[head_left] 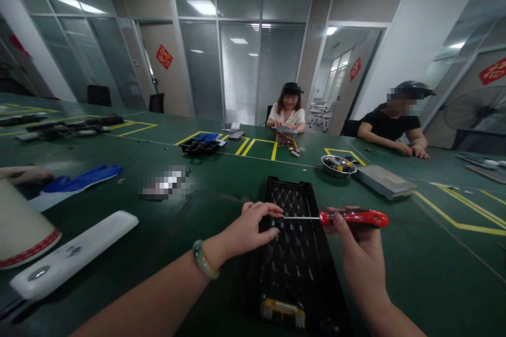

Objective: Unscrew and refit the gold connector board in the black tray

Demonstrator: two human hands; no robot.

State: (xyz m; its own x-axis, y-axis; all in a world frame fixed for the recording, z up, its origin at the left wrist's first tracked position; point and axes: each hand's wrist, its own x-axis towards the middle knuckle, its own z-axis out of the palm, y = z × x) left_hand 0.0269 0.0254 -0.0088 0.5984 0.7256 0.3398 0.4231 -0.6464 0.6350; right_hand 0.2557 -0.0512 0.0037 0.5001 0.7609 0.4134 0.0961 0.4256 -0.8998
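The right hand [358, 258] has its fingers [340, 229] wrapped round a red screwdriver [353, 218]; the left hand's [247, 231] fingers [269, 209] rest open on a black slotted panel [294, 258], with its connector [283, 311] in place.

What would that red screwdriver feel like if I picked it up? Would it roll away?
The red screwdriver is probably light, since the right hand holds it up easily. Its thin metal shaft looks stiff, not bendy. Its rounded handle might roll a little on the smooth green table.
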